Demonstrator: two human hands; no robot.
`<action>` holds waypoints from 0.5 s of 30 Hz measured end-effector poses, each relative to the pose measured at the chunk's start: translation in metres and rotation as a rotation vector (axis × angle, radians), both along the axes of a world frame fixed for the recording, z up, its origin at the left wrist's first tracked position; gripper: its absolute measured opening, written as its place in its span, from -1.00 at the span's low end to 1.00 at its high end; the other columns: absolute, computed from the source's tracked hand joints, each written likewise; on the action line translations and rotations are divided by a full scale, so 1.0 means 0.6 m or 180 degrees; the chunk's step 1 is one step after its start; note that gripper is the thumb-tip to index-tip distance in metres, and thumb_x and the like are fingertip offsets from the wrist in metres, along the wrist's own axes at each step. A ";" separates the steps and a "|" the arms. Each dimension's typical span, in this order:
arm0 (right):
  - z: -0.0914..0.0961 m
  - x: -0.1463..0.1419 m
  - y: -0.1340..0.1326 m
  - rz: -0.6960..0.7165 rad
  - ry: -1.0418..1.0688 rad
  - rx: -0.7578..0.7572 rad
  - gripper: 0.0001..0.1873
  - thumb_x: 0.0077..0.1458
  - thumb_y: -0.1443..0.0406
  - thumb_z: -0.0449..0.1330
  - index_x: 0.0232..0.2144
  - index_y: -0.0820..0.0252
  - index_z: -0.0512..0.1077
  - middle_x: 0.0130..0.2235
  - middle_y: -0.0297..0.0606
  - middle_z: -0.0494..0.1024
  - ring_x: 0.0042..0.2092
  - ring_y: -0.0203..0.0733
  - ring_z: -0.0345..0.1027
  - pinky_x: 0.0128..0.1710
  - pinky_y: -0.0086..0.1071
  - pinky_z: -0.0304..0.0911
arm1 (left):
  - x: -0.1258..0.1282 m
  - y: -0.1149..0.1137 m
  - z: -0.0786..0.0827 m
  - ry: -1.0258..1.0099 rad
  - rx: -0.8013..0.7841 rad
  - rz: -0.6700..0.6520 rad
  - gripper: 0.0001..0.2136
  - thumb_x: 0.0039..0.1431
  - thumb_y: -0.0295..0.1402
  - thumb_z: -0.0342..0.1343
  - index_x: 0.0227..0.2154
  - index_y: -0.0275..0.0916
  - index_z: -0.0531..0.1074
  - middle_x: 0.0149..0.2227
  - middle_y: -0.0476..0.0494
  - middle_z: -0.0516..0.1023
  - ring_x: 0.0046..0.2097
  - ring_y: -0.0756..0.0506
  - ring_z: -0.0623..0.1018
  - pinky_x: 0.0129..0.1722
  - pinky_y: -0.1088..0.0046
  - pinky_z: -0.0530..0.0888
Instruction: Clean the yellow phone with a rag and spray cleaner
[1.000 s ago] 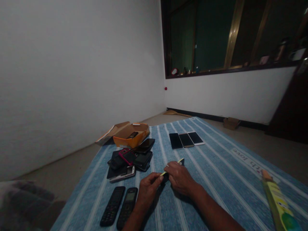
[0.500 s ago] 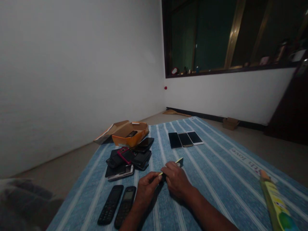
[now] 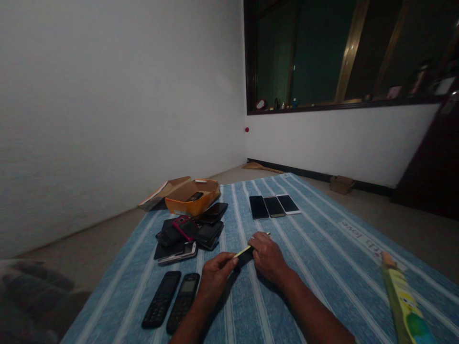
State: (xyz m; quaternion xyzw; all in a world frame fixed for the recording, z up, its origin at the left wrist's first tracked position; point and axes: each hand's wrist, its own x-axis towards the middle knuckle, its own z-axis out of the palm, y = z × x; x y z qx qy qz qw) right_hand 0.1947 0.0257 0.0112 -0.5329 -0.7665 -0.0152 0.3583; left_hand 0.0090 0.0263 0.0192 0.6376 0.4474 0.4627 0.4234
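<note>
Between my two hands is a dark, flat phone [image 3: 245, 257] with a yellow-green edge, tilted up above the cloth. My left hand [image 3: 217, 273] pinches its near left end between thumb and fingers. My right hand [image 3: 267, 255] wraps round its other end, hiding much of it. Close to my left forearm lie two black keypad phones [image 3: 161, 300] side by side. Beyond them is a loose pile of phones [image 3: 184, 236], one with a pink-red frame. Farther off, three smartphones [image 3: 274, 207] lie in a row, screens up.
An open orange cardboard box [image 3: 190, 205] with a small phone inside stands behind the pile. A yellow-green object [image 3: 407, 301] with a cartoon print lies at the right. Blue striped cloth [image 3: 315, 258] covers the surface. A small brown box [image 3: 341, 184] sits on the floor.
My hands have moved slightly apart along the held phone, baring more of its yellow-green edge and dark side between them. The other phones have stayed in place; the view has shifted a little.
</note>
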 end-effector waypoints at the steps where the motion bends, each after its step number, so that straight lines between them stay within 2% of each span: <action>1: -0.003 0.008 0.005 -0.0038 0.0065 0.0025 -0.70 -0.06 0.59 0.01 -0.44 0.14 0.40 -0.31 -0.23 0.43 -0.16 -0.11 0.28 -0.12 -0.32 0.19 | 0.000 0.000 0.001 0.0013 -0.0014 0.0001 -0.83 -0.02 -0.24 0.26 -0.47 -0.23 0.64 -0.48 -0.09 0.64 -0.38 -0.12 0.57 -0.32 0.42 0.45; 7: -0.020 0.044 0.027 -0.0234 0.0574 0.0134 -0.66 -0.08 0.59 -0.02 -0.42 0.16 0.45 -0.32 -0.19 0.45 -0.16 -0.10 0.32 -0.10 -0.30 0.25 | -0.001 0.001 0.001 0.0114 -0.0087 -0.0034 -0.81 -0.02 -0.22 0.25 -0.45 -0.24 0.65 -0.45 -0.11 0.66 -0.35 -0.16 0.59 -0.32 0.39 0.45; 15: -0.031 0.045 0.030 -0.0300 0.0864 0.0268 -0.62 -0.07 0.58 -0.05 -0.38 0.19 0.48 -0.32 -0.18 0.47 -0.21 -0.13 0.36 -0.17 -0.32 0.30 | 0.000 -0.002 -0.002 0.0064 -0.0091 -0.0015 -0.81 -0.01 -0.23 0.25 -0.45 -0.24 0.64 -0.45 -0.11 0.66 -0.34 -0.17 0.59 -0.28 0.36 0.46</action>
